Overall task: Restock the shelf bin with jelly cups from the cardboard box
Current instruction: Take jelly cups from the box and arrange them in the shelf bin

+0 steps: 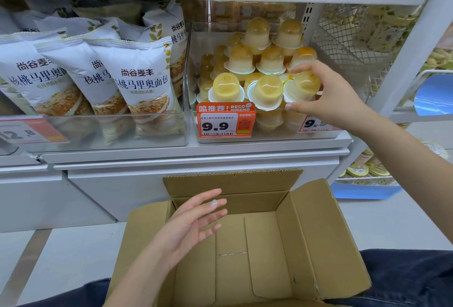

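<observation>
Nearest, box (245,238): flaps spread, floor bare, long axis running left to right. Over its left wall, left hand (193,223), fingers straight and loose, gripping nothing. Higher up, right hand (326,93) pinching cup (302,87) between thumb below and fingers above, at the bin's (269,135) front right corner. Cup lying on its side, dome toward the camera, rim toward the back. Translucent yellow jelly, white flange. Bin heaped with like cups; little room left near the front edge.
</observation>
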